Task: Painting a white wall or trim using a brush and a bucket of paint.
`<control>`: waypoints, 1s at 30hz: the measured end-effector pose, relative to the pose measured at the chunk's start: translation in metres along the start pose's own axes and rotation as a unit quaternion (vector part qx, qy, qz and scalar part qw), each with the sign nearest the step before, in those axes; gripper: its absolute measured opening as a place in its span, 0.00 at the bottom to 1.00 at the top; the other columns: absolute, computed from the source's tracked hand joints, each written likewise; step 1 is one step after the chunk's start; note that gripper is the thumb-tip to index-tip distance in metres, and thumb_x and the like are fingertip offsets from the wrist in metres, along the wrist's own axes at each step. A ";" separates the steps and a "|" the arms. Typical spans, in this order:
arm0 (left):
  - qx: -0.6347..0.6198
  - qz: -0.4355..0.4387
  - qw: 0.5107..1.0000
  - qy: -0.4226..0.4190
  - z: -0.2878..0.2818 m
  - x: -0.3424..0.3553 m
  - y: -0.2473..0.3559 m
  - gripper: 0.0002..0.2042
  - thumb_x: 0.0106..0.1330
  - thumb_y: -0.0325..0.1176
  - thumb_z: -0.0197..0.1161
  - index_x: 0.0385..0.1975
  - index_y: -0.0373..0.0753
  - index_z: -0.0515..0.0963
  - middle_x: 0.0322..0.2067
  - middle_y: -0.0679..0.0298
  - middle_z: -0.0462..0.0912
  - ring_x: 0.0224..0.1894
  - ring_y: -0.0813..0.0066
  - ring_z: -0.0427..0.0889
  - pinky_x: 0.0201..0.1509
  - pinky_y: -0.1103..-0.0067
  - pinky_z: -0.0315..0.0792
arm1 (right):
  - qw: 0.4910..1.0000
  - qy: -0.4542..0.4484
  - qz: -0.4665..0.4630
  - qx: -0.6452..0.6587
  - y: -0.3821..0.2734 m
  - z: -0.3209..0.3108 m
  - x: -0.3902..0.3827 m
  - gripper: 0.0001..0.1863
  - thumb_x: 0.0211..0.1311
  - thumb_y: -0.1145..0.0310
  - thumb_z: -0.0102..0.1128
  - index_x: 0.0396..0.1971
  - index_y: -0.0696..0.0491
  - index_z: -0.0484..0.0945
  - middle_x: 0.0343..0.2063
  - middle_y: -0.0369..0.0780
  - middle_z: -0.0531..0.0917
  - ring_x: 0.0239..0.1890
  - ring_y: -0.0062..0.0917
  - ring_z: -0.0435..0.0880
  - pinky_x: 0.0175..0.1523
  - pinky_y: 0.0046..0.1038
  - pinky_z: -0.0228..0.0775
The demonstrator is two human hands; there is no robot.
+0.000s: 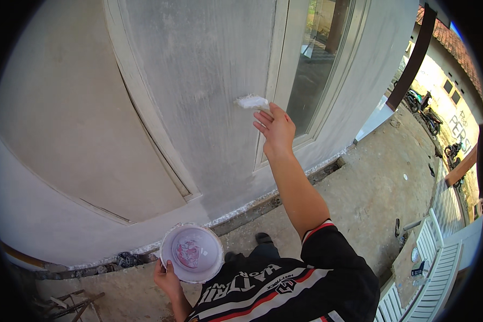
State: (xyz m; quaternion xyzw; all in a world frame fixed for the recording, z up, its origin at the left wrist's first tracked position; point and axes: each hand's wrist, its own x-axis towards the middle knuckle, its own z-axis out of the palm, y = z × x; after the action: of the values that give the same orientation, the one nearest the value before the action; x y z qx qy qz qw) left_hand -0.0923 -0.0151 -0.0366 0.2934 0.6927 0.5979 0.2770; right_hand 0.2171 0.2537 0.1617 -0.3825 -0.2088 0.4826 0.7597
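Observation:
My right hand [276, 129] is raised at the end of an outstretched arm. Its fingers close on a wide paintbrush [252, 102] coated in white, whose bristles touch or nearly touch the grey wall [209, 70] left of the window. Most of the brush handle is hidden by the hand. Low in front of my body, my left hand [167, 279] grips the rim of a round, pale paint bucket [217, 260]. Inside the bucket, a little whitish paint lies over a pinkish patch at the bottom.
A framed glass window [311, 70] is right of the brush, and a large pale door panel [75, 107] stands left. A rough gutter [252, 210] runs along the wall's foot. White slatted chairs [440, 268] stand lower right; metal rods [78, 306] lie lower left.

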 end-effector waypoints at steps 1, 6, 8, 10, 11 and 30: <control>-0.002 0.000 1.000 -0.003 0.002 0.000 0.000 0.13 0.57 0.18 0.55 0.43 0.24 0.73 0.36 0.55 0.80 0.36 0.75 0.78 0.43 0.81 0.69 | 1.000 -0.025 -0.017 0.007 -0.019 0.010 -0.002 0.20 0.60 0.66 0.49 0.49 0.63 0.66 0.41 0.49 0.75 0.42 0.35 0.78 0.44 0.32 0.73; -0.005 0.007 1.000 0.002 0.005 0.001 0.001 0.13 0.58 0.18 0.55 0.44 0.24 0.72 0.37 0.55 0.80 0.36 0.75 0.78 0.43 0.81 0.69 | 0.985 -0.110 -0.110 0.069 -0.069 0.040 -0.010 0.20 0.62 0.67 0.47 0.51 0.63 0.66 0.42 0.49 0.75 0.43 0.34 0.78 0.44 0.31 0.74; -0.011 0.004 1.000 0.002 0.007 0.000 0.005 0.13 0.58 0.18 0.55 0.44 0.24 0.72 0.37 0.55 0.80 0.37 0.74 0.78 0.43 0.81 0.69 | 0.976 -0.137 -0.144 0.091 -0.071 0.040 -0.006 0.20 0.63 0.68 0.46 0.52 0.62 0.65 0.43 0.50 0.75 0.43 0.34 0.78 0.44 0.31 0.74; -0.014 0.000 1.000 0.003 0.008 -0.002 0.011 0.14 0.58 0.18 0.55 0.44 0.24 0.72 0.37 0.55 0.80 0.37 0.74 0.78 0.43 0.81 0.69 | 0.965 -0.174 -0.157 0.119 -0.065 0.036 0.004 0.21 0.63 0.68 0.45 0.54 0.61 0.63 0.44 0.51 0.74 0.42 0.36 0.80 0.42 0.32 0.76; -0.008 -0.003 1.000 0.011 0.008 -0.003 0.013 0.14 0.58 0.18 0.55 0.44 0.24 0.72 0.37 0.55 0.80 0.37 0.74 0.78 0.43 0.81 0.69 | 0.965 -0.175 -0.153 0.123 -0.056 0.032 0.009 0.21 0.63 0.68 0.45 0.54 0.61 0.63 0.44 0.51 0.74 0.42 0.36 0.80 0.42 0.32 0.76; 0.128 -0.019 0.991 -0.017 0.028 0.012 0.013 0.15 0.58 0.19 0.54 0.46 0.23 0.70 0.37 0.53 0.80 0.37 0.72 0.79 0.43 0.80 0.70 | 0.982 -0.005 0.110 0.155 0.209 -0.212 0.042 0.21 0.62 0.59 0.50 0.51 0.54 0.64 0.49 0.46 0.73 0.42 0.39 0.80 0.36 0.32 0.77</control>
State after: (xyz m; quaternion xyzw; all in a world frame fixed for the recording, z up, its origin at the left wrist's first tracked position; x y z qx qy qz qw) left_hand -0.0787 0.0135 -0.0279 0.3231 0.7641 0.4941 0.2602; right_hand 0.2619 0.2616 -0.1359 -0.2785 -0.0923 0.5915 0.7510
